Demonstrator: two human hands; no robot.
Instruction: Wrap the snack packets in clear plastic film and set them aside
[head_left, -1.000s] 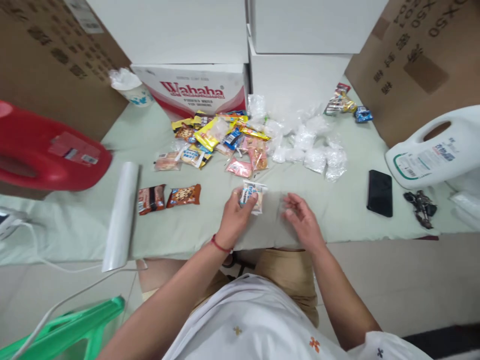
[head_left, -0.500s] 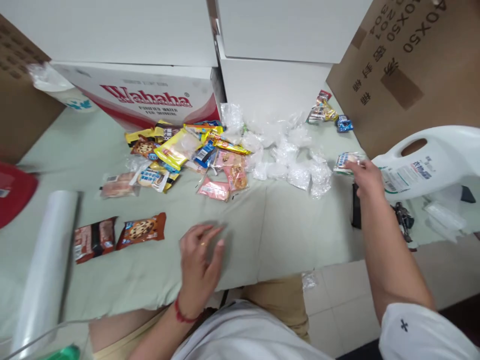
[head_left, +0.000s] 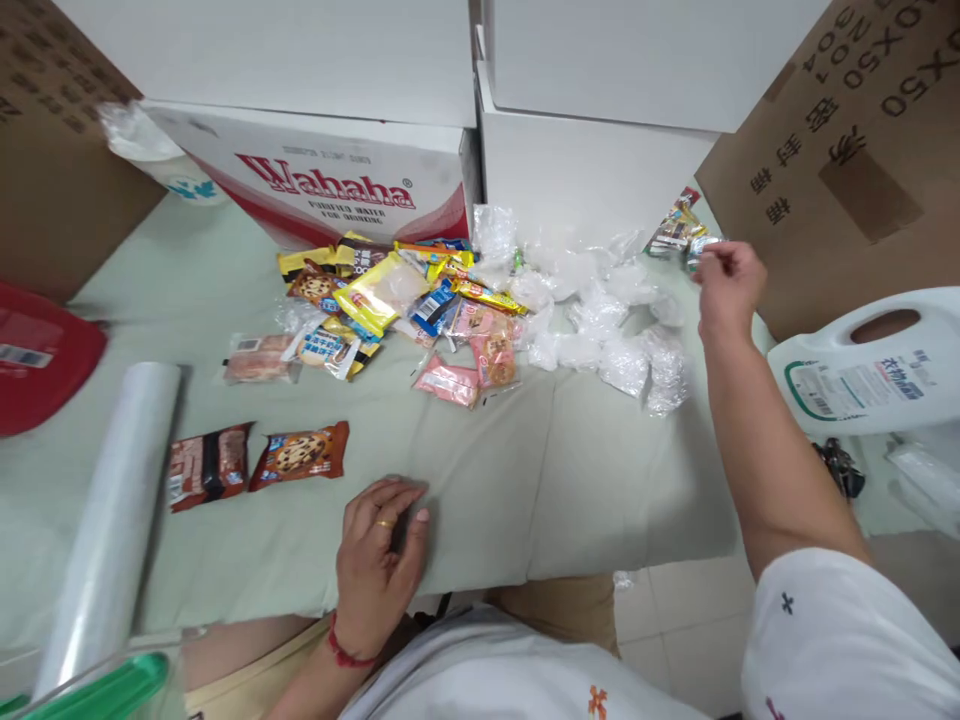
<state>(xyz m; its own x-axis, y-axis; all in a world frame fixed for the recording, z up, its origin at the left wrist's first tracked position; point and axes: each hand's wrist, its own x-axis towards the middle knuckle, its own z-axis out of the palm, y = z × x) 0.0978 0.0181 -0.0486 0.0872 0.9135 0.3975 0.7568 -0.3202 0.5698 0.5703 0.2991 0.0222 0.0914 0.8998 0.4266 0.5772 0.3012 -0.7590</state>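
At the back right, my right hand (head_left: 731, 285) is closed in a pinch on a small snack packet (head_left: 699, 250), mostly covered by the fingers. It is held over a few other snack wrappers (head_left: 673, 225) beside the cardboard. My left hand (head_left: 381, 545) rests near the front edge of the cloth-covered table, fingers loosely curved with the thumb apart, holding nothing. Left of it lie a brown cookie packet (head_left: 301, 455) and a dark brown snack packet (head_left: 211, 467). Beyond stands a heap of mixed snacks, including a yellow packet (head_left: 380, 293) and a pink packet (head_left: 448, 381).
Crumpled clear plastic bundles (head_left: 600, 310) cover the table's back middle. A Wahaha carton (head_left: 337, 185) and white boxes wall the back. A white detergent jug (head_left: 870, 365) stands right; a plastic film roll (head_left: 112, 530) and a red object (head_left: 45, 360) are left.
My right hand has moved back and away with the snack packet, from beside the jug to the small group of wrappers. My left hand has shifted slightly left and nearer me.
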